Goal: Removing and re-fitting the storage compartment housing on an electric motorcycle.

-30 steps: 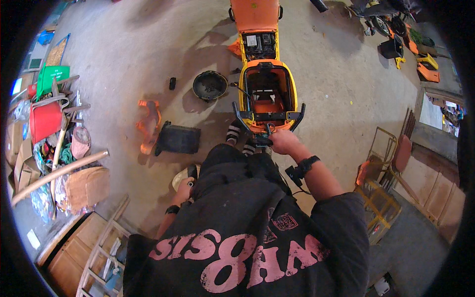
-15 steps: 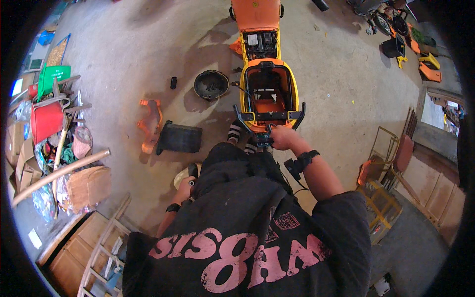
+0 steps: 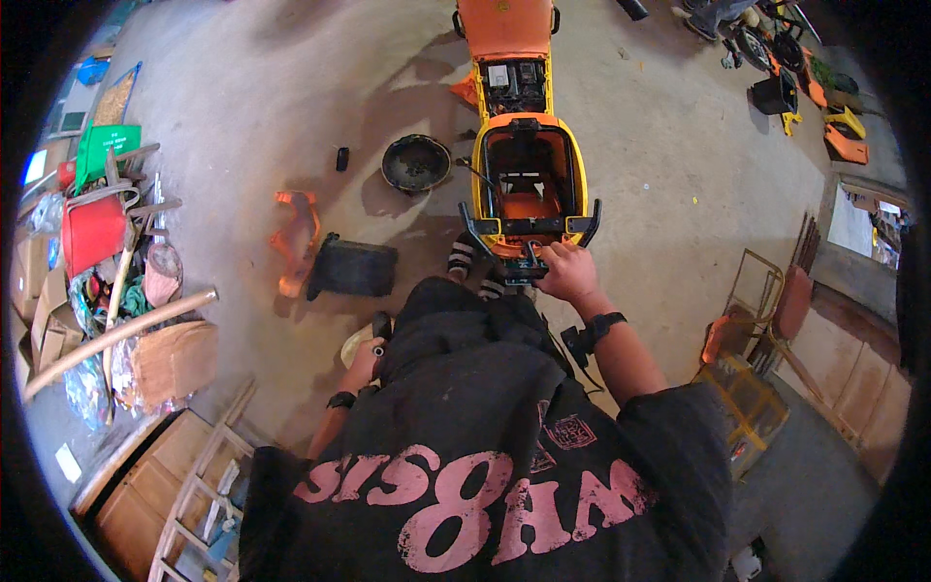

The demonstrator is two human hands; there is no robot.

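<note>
Before me stands an orange and yellow scooter [image 3: 579, 170] with its seat raised and its storage opening uncovered. My right hand [image 3: 570, 273] is at its tail, beside the dark rear bracket [image 3: 522, 270], with the fingers curled. What the fingertips grip there is too small to make out. Low at my left side, my left hand [image 3: 363, 363] is wrapped round a dark tool [image 3: 382, 327] with a round, silvery ring end. Part of that tool is hidden by the hand and my dark clothing.
Left of the scooter lie a round black basin [image 3: 415, 163], a black bin-like box [image 3: 353, 268] and an orange body panel [image 3: 296, 242]. A wooden ladder [image 3: 199, 485] and piled goods line the left side. Another person's leg [image 3: 713, 17] shows at the far right, near loose parts.
My right hand has shifted slightly right at the tail, and its fingers sit differently by the bracket. The left hand stays low with the tool. More of the other person shows at far right.
</note>
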